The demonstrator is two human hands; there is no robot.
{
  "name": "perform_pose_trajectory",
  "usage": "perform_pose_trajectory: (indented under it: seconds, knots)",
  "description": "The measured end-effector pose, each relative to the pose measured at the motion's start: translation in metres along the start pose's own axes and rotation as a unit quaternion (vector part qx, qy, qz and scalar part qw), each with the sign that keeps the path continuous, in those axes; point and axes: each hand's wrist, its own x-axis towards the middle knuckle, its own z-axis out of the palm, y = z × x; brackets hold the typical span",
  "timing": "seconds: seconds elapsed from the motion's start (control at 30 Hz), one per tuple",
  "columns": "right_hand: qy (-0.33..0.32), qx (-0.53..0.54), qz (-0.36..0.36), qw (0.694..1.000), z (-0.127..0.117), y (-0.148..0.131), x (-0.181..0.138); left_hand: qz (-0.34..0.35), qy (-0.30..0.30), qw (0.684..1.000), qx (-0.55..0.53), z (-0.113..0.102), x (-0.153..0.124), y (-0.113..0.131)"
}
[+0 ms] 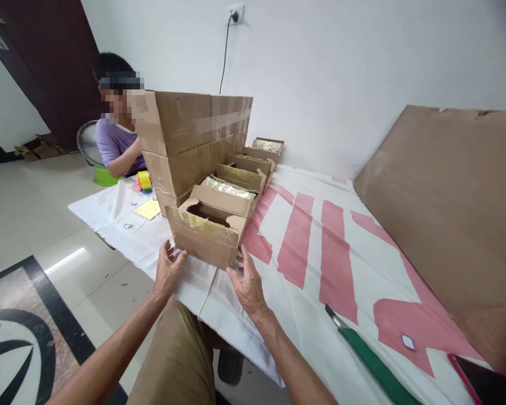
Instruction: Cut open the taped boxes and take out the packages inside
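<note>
A low cardboard box [204, 243] with a torn opening on top stands at the near end of a row of similar boxes. My left hand [170, 271] is at its lower left corner, thumb on the front face and fingers along the side. At the lower right corner, my right hand [248, 281] has its thumb near the front and its fingers on the side. The two hands hold the box between them. Behind it runs the row of low boxes [240, 177], some with shiny tape on their tops. A taller stack of taped cartons [184, 124] rises along their left side.
A white and pink cloth [295, 242] covers the table. A green-handled cutter [373, 360] and a phone [489, 382] lie front right. A large cardboard sheet [451, 225] leans on the right. Left, a person [118, 140] sits near a yellow tape roll [144, 180].
</note>
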Motion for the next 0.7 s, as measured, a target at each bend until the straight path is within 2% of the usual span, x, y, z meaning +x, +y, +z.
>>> perform_pose_trajectory:
  seconds: [0.1, 0.17, 0.3, 0.43, 0.57, 0.7]
  knots:
    - [-0.031, 0.011, 0.011, 0.999, 0.005, 0.006, -0.006, 0.041, -0.013, 0.998, 0.037, 0.004, -0.025, -0.006]
    - [-0.046, 0.015, 0.011, 0.999, 0.009, 0.007, -0.007, 0.08, -0.031, 0.994, 0.061, 0.01, -0.031, -0.007]
    - [-0.083, 0.01, 0.004, 0.997, 0.011, 0.006, -0.008, 0.112, -0.066, 0.988, 0.088, 0.023, -0.024, -0.009]
    - [-0.13, 0.002, -0.002, 0.992, 0.005, 0.006, -0.009, 0.133, -0.064, 0.983, 0.107, 0.032, -0.018, -0.011]
    - [-0.181, -0.011, -0.009, 0.983, 0.002, 0.003, -0.008, 0.129, -0.055, 0.985, 0.103, 0.033, -0.022, -0.011]
    - [-0.189, -0.011, 0.009, 0.982, 0.002, -0.001, -0.007, 0.135, -0.064, 0.981, 0.126, 0.031, -0.024, -0.01]
